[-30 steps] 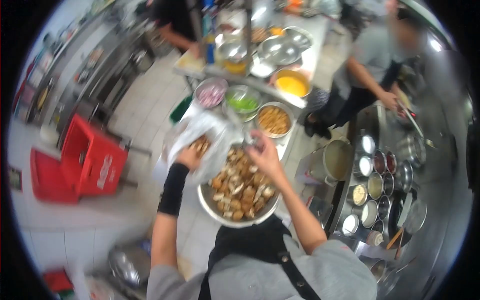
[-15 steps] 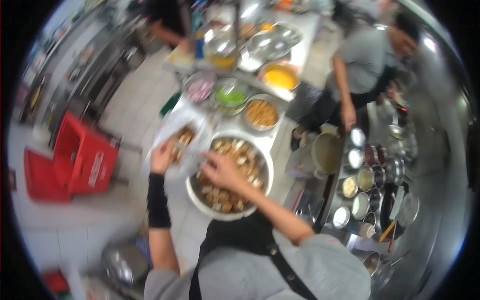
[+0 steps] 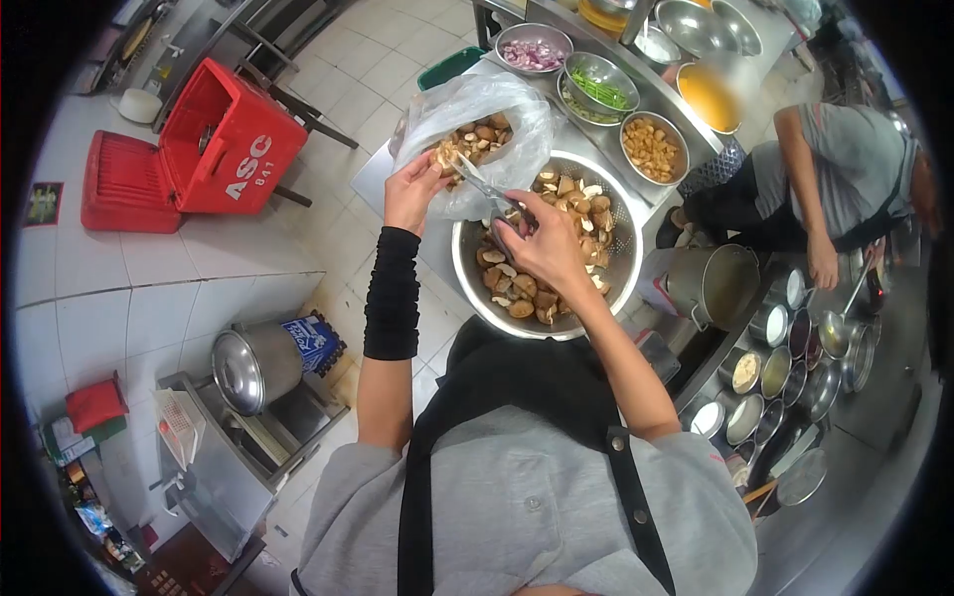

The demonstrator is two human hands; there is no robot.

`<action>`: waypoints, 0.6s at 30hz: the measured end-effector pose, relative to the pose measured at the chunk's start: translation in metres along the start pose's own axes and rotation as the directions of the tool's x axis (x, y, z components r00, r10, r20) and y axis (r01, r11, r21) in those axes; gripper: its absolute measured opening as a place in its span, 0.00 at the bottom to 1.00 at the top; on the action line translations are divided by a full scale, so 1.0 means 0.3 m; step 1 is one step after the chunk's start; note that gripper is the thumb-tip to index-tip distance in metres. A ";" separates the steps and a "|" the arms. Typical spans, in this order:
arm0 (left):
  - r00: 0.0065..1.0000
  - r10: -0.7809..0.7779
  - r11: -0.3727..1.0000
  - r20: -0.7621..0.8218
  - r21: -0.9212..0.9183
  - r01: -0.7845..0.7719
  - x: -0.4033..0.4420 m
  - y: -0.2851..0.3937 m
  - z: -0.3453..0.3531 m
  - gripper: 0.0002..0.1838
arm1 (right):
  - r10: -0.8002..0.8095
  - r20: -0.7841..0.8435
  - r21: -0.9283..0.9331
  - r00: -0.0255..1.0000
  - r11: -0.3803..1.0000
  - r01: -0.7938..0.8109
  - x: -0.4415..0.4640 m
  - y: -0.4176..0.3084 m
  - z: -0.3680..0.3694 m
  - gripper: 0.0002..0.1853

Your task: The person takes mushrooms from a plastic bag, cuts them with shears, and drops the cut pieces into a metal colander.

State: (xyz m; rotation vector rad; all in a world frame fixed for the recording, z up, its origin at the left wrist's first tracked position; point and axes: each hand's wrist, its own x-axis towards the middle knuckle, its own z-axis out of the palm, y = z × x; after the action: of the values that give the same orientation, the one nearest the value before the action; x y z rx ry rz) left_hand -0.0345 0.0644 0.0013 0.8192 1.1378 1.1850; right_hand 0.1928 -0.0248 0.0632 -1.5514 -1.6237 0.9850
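My left hand pinches a brown mushroom at the near edge of a clear plastic bag. More mushrooms lie inside the bag. In my right hand is a pair of scissors, its blades pointing up and left to the held mushroom. Below that hand stands a perforated metal colander with many cut mushroom pieces in it. The bag and colander rest side by side on the counter, the bag at the colander's far left.
Bowls of chopped red onion, green vegetables and brown cubes stand beyond the colander. A red cooler box is at left. To the right, a co-worker stands by a large pot and several small containers.
The view has shifted and sharpened, with the bag and colander now higher and further right. My right hand remains near the bag, and the scissors now show clearly at the mushroom.
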 end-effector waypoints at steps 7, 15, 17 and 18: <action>1.000 -0.022 1.000 0.020 -0.020 0.022 -0.005 -0.005 0.006 0.21 | -0.087 -0.018 -0.050 0.996 0.995 0.086 0.033 0.032 0.017 0.22; 0.997 0.016 0.984 -0.081 0.179 -0.001 0.020 -0.039 -0.008 0.20 | -0.019 0.090 -0.098 0.996 0.995 0.028 0.104 0.076 -0.008 0.21; 0.991 0.042 0.971 -0.128 0.240 -0.010 0.034 -0.060 -0.025 0.20 | -0.006 0.083 0.012 0.997 1.000 0.005 0.102 0.100 -0.003 0.21; 0.985 0.074 0.957 -0.157 0.290 -0.026 0.041 -0.061 -0.025 0.20 | -0.001 0.080 0.067 0.997 0.998 -0.004 0.101 0.106 -0.004 0.21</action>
State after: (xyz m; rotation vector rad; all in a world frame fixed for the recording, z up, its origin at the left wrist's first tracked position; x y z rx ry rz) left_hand -0.0369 0.0717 -0.0208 0.9870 1.4583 1.1617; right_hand 0.2075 0.0056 0.0351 -1.4856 -1.6271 1.1046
